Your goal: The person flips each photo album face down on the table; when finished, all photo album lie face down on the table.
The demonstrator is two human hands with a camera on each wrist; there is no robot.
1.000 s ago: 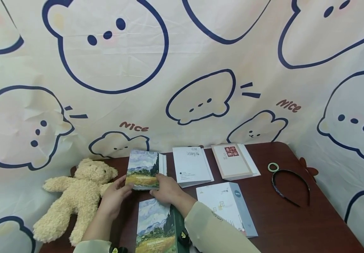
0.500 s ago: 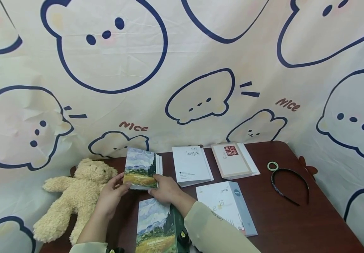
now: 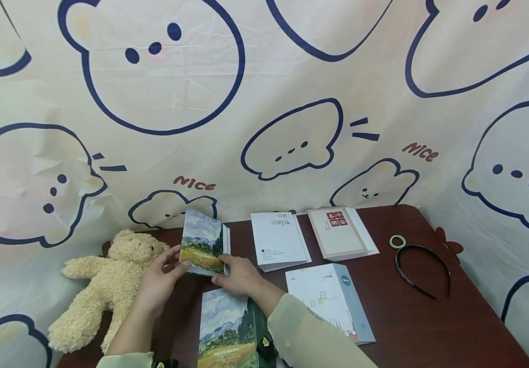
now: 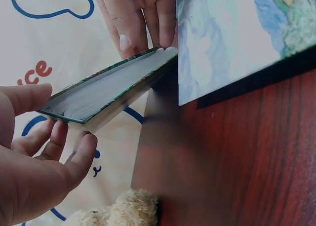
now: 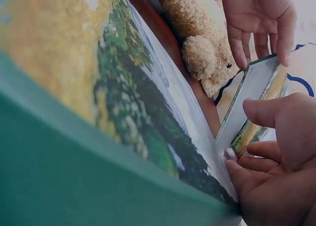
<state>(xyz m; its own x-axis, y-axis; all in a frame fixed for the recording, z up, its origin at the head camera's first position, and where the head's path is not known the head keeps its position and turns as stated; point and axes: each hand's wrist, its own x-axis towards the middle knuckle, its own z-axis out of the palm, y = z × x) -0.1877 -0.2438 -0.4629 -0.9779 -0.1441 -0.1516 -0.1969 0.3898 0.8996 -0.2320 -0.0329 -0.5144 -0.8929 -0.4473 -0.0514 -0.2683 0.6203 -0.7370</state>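
Note:
My left hand [image 3: 157, 281] and right hand [image 3: 238, 276] hold a photo album [image 3: 202, 243] between them at the back left of the table. A painted landscape with a yellow field covers its front, and it is tilted. In the left wrist view the left thumb lies on one cover of the album [image 4: 106, 90] and the fingers are under the other. My right thumb presses the lower right corner in the head view. Just in front lies a larger album [image 3: 227, 327] with the same painting, the words PHOTO ALBUM and a dark green side, partly hidden by the right sleeve.
A cream teddy bear [image 3: 117, 291] is at the left, right beside my left forearm. Two pale books, a white one [image 3: 277, 237] and a beige one [image 3: 335, 232], lie at the back, with a blue-sided book [image 3: 321, 299] nearer. A black headband [image 3: 422, 250] and green ring [image 3: 397, 242] are at right.
The held album has shifted a little left and its top edge has risen, so it tilts more. Both hands have moved slightly left with it. The other things stay put.

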